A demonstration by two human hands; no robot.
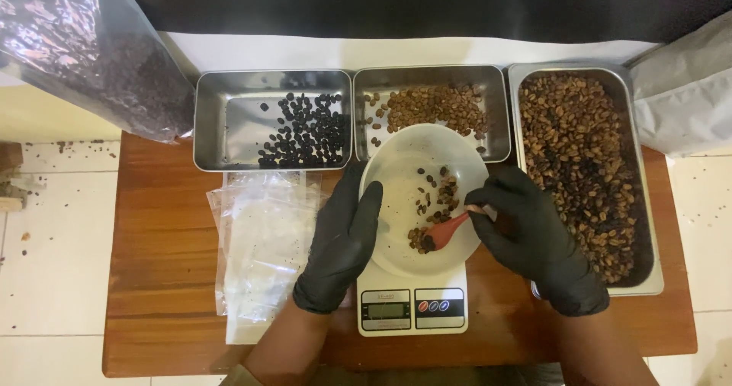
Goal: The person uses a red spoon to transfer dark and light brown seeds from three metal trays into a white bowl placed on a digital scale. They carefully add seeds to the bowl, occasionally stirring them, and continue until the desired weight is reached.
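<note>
Head view, looking straight down on a small wooden table (164,241).

Left hand (343,241), black-gloved, lies along the left rim of a white bowl (404,165) with fingers loosely curled against the wall — steadying it, not gripping anything else. Right hand (534,237), also gloved, pinches the handle end of a small red spoon (446,229) between thumb and fingertips.

The spoon's long axis runs from the right hand down and leftward into the bowl; its scoop rests at the lower middle of the bowl floor, touching a small cluster of brown coffee beans (435,203). The right hand is the nearer one to the beans; the left sits on the opposite side of the bowl, so the beans lie between the two hands, a little closer to the right.

The bowl stands on a white digital kitchen scale (412,310), whose display faces the person.

Behind the bowl, three steel trays in a row: left tray (229,111) with a sparse patch of very dark beans, middle tray (496,96) with lighter brown beans — its front edge partly covered by the bowl — and a longer right tray (640,203) well filled with mixed brown beans, just beside the right hand.

Clear plastic bags (263,249) lie flat left of the scale. A large bag of dark beans (99,65) stands at the far left corner, a grey pouch (686,88) at far right.
</note>
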